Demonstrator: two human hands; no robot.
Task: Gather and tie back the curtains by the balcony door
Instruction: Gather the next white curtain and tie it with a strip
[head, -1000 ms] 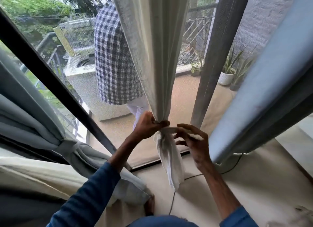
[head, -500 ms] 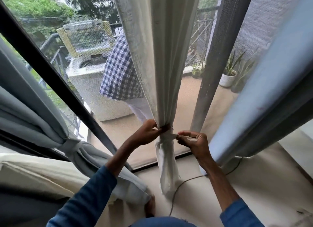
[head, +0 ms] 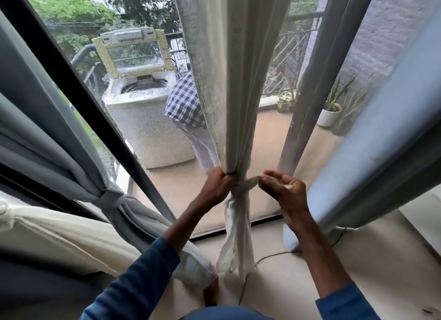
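A cream curtain (head: 236,86) hangs gathered in the middle of the balcony door, cinched by a knotted cream tie (head: 243,188). My left hand (head: 218,187) grips the bunched cloth at the knot's left side. My right hand (head: 285,192) sits just right of the knot and pinches the short tie end between fingertips and thumb. Below the knot the curtain's tail (head: 236,243) drops to the floor. A grey curtain (head: 59,138) at the left is tied with its own band (head: 112,199). Another grey-blue curtain (head: 381,138) hangs loose at the right.
Dark door frame bars (head: 78,100) slant left and right of the cream curtain. Beyond the screen stand a washing machine (head: 145,126), a person in a checked shirt (head: 186,105) and potted plants (head: 330,114). A cable (head: 269,257) lies on the floor; a pale cushion (head: 64,238) sits lower left.
My right hand has pulled the tie end out rightward and turned palm-up, tightening the knot. My left hand kept its grip. The person outside bent lower behind the curtain.
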